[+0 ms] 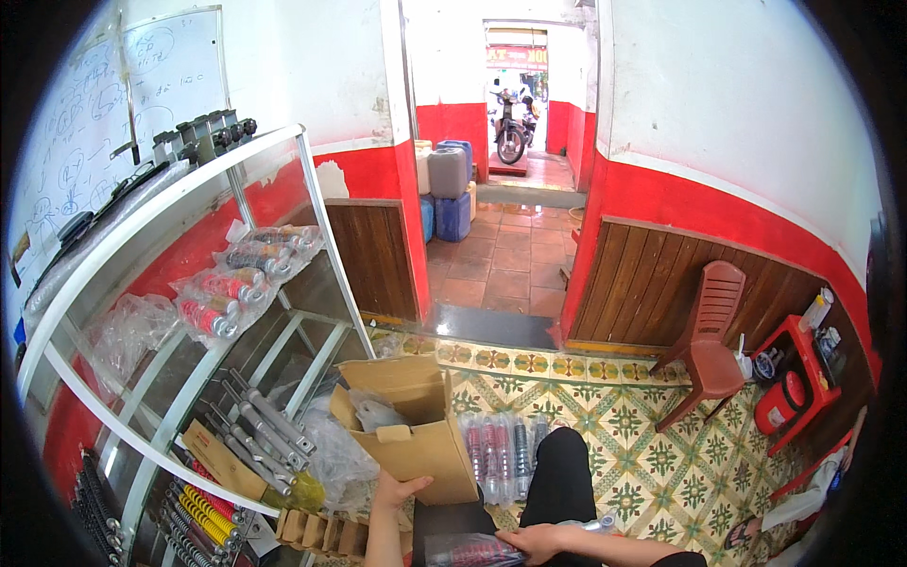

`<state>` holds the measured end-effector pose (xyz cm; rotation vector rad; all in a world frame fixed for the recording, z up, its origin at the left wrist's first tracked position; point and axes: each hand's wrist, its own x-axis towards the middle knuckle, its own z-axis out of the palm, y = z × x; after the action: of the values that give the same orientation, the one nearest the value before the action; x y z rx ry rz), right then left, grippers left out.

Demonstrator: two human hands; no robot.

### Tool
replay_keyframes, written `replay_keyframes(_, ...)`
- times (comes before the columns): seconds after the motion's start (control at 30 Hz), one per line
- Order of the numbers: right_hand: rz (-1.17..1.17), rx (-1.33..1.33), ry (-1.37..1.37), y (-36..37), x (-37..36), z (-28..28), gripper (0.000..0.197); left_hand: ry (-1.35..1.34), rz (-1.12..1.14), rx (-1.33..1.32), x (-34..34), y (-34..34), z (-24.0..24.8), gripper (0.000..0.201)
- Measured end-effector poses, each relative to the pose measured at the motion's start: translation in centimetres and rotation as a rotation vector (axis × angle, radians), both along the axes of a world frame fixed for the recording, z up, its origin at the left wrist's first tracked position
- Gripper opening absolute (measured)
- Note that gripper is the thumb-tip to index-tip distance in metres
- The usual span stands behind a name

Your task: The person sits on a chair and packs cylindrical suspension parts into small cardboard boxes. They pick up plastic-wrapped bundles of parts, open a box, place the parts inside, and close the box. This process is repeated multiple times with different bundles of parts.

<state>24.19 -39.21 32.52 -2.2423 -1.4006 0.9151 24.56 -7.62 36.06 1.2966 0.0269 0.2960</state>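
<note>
My left hand [395, 493] is closed on the lower near side of an open cardboard box [436, 465], which is tilted beside the shelf rack. Clear plastic [376, 412] shows inside the box. Low in front of me, my right hand [535, 542] grips a red-spring shock absorber [472, 550] in clear plastic, lying across my lap. A silver end [601, 523] pokes out past my right wrist. On the floor just beyond my knees lie several bagged shock absorbers [501, 455] side by side, with red and dark springs.
A white-framed glass rack [333, 248] at left holds bagged shock absorbers [219, 300] and grey fork tubes [253, 421]. Small cardboard boxes [321, 532] stand by its base. A brown plastic chair [710, 354] and red stand [803, 378] are at right. Another person's arm [803, 503] shows there.
</note>
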Motion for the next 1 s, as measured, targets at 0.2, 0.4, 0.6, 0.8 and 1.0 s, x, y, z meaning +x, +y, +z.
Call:
replay_keyframes(0.2,0.013,-0.011,0.075,3.2,0.6,-0.5,0.079,-0.048,-0.034,0.102,0.2,-0.2,0.7,0.060)
replay_keyframes(0.4,0.046,0.050,0.195,2.1,1.2,2.8,0.073,-0.071,-0.044,0.132,0.5,-0.1,1.2,0.060)
replay_keyframes(0.6,0.086,0.221,0.619,0.1,3.5,8.3,0.065,-0.056,-0.027,0.158,0.2,0.6,-0.9,0.060)
replay_keyframes(0.8,-0.052,0.612,0.557,-6.7,5.7,9.6,0.055,-0.062,-0.051,0.099,0.1,-0.4,0.7,0.058)
replay_keyframes(1.0,-0.492,0.909,0.548,-11.2,5.7,8.2,0.048,-0.047,-0.099,0.071,0.2,-0.5,0.3,0.055)
